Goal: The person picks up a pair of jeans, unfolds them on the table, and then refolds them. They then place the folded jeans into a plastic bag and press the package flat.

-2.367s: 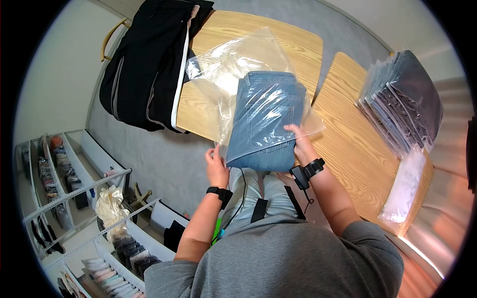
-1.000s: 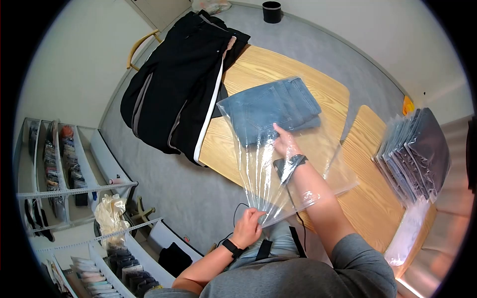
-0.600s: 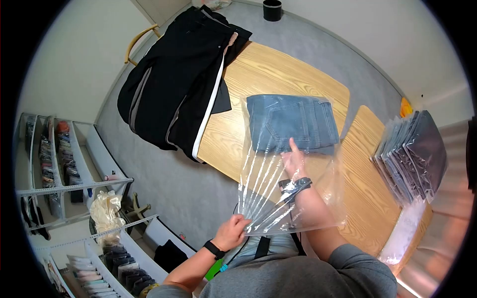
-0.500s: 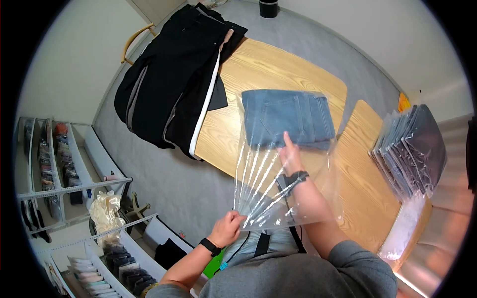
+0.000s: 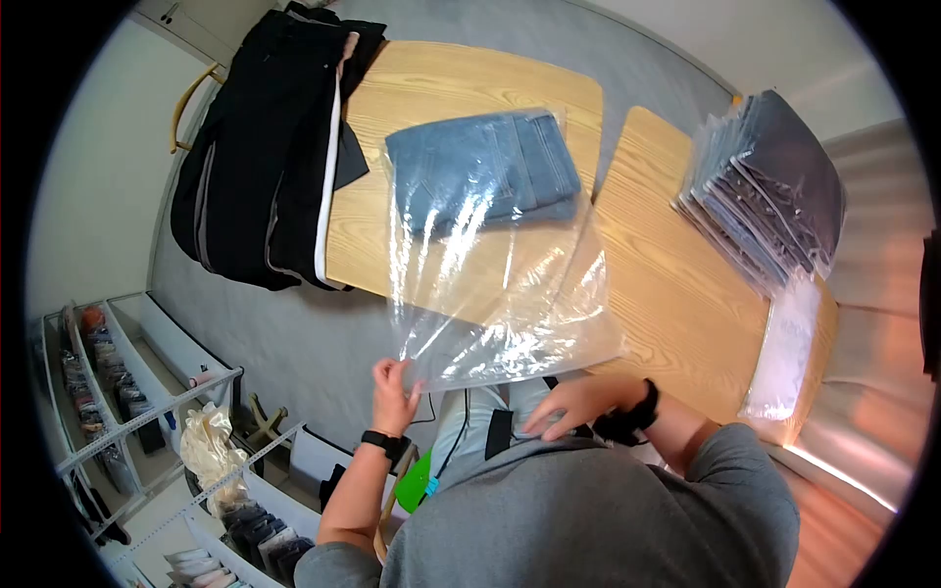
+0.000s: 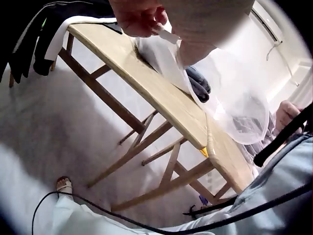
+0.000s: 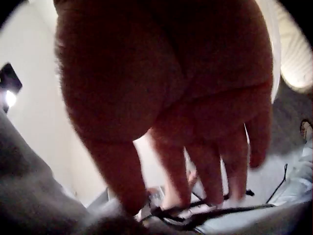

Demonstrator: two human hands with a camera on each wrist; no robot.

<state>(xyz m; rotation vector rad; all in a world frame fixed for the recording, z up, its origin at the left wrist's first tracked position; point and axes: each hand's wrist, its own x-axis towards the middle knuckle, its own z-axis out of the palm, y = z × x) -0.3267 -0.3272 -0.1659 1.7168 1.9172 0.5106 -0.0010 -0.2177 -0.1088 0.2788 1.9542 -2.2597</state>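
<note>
A pair of folded blue jeans (image 5: 470, 169) lies inside the far end of a clear plastic bag (image 5: 510, 284), over the wooden table (image 5: 470, 73). My left hand (image 5: 393, 400) pinches the left corner of the bag's near edge; in the left wrist view that hand (image 6: 139, 18) is at the top, with whitish plastic (image 6: 239, 93) spreading from it. My right hand (image 5: 580, 404) is apart from the bag, above my lap, fingers loosely extended and holding nothing. The right wrist view shows its palm (image 7: 166, 93) dark, with fingers pointing down.
Black trousers (image 5: 265, 147) are piled over the table's left end. A stack of bagged folded garments (image 5: 774, 186) stands on the right table (image 5: 657, 216), with flat plastic bags (image 5: 784, 353) nearer me. Shelves of garments (image 5: 147, 392) stand at left.
My right hand has come out of the bag and back to my lap. The bag, its near edge still pinched by my left hand, now lies flatter and wider, with the jeans at its far end.
</note>
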